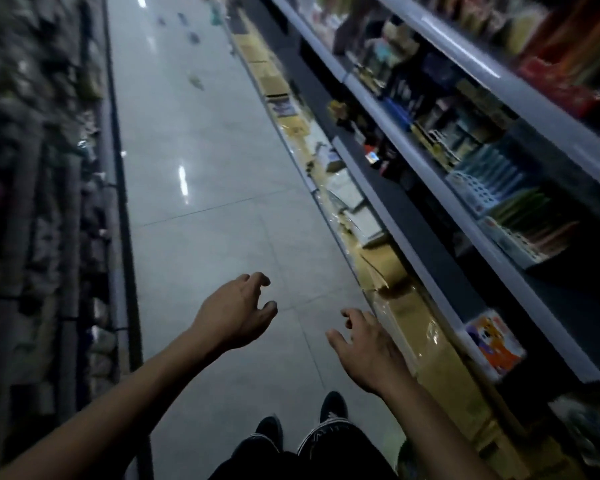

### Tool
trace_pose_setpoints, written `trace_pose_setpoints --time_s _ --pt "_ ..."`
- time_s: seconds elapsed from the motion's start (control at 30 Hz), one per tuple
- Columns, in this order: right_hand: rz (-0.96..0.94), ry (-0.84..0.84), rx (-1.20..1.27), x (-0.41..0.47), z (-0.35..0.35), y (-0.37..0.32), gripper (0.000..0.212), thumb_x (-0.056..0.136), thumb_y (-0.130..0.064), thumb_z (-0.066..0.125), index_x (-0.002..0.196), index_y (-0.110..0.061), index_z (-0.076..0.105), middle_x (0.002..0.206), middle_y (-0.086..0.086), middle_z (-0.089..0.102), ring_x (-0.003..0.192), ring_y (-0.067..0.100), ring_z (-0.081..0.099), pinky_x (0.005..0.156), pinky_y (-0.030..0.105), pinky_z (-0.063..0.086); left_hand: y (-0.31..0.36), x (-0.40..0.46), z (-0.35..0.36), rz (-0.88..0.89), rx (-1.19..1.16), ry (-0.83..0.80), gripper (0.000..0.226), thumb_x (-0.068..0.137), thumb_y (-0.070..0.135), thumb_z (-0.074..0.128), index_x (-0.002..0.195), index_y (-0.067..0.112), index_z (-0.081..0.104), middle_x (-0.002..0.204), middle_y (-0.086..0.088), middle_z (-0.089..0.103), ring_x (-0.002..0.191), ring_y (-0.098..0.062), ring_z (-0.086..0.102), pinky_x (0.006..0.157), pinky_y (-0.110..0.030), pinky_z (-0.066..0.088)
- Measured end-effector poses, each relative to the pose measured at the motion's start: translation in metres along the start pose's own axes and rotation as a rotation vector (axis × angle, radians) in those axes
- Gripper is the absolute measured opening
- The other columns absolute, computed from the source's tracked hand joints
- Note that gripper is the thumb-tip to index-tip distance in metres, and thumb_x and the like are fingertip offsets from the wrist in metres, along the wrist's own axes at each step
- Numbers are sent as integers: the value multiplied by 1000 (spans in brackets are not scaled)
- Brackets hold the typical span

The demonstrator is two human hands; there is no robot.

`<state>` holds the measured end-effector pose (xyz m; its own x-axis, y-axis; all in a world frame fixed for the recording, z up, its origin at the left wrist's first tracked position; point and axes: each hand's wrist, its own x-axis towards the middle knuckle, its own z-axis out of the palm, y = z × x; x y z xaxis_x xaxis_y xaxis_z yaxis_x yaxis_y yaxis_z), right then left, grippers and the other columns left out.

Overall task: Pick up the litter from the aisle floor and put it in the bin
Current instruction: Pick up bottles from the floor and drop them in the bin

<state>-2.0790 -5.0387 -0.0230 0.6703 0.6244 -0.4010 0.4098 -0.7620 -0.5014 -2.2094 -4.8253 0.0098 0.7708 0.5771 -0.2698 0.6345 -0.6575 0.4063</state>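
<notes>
Head view: litter [195, 82] far beyond hands [234, 315].

floor [201, 188]: glossy smooth tiles, mirroring lights
shelf edges [388, 109]: smooth grey metal
bottom-shelf packs [413, 317]: shiny clear plastic wrap

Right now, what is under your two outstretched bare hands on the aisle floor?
Only glossy grey tiled floor shows beneath the left hand and right hand, both holding nothing. Black shoes stand below. Blurred litter pieces lie far ahead. No bin is visible.
</notes>
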Motion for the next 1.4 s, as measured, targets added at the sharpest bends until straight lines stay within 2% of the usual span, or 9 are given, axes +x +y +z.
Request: trace_pose_setpoints --time_s 0.27,0.47,0.87,1.13,1.4 --pt "-211 -122 -86 48 -16 -18 67 86 -69 36 142 -32 40 138 -6 50 115 14 55 92 36 49 -8 -14 -11 -241 -47 113 47 89 50 49 133 32 49 119 12 60 101 -10 57 84 -35 50" --pt "-265 -153 -113 62 -31 -1 73 82 -72 33 143 -32 40 137 -7 51 115 13 55 92 36 51 6 -13 -3 -296 -53 150 47 90 50 50 134 31 50 122 9 62 101 -11 57 78 -32 47" --pt "-347 -239 -167 101 -53 18 65 89 -66 42 144 -31 41 134 -7 52 114 13 55 93 41 51 29 -20 26 -408 -111 159 47 91 51 52 134 31 50 123 8 63 107 -13 60 89 -39 52" --pt "-467 -277 -188 151 -51 -35 62 93 -62 42 144 -27 43 134 -5 53 114 14 56 94 40 51 11 -20 19 -496 -112 197 48 92 53 51 134 31 50 121 10 61 108 -10 58 87 -35 50" --pt "-514 -262 -229 216 -45 -114 59 95 -60 43 144 -27 42 134 -5 53 114 13 56 95 39 50 -55 29 -18 -531 -125 190 48 93 52 51 135 31 50 124 9 62 111 -10 58 84 -32 48"
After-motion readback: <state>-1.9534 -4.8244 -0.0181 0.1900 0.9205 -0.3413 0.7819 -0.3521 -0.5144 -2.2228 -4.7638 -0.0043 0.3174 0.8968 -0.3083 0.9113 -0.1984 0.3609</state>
